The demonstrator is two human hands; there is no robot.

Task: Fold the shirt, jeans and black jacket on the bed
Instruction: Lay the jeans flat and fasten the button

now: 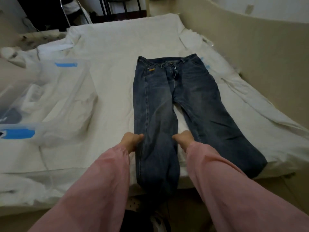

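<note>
One pair of blue jeans [167,97], two legs, lies on one white bed [108,47]. There are two hands, a left hand [132,141] and a right hand [183,139], two pink sleeves [100,181], and one clear plastic box [55,101] with two blue clips [66,64].

No legible text.
Orange tag [151,69] on the jeans [157,106] and a label [36,93] in the clear box [70,77] are both too blurred to read.
</note>
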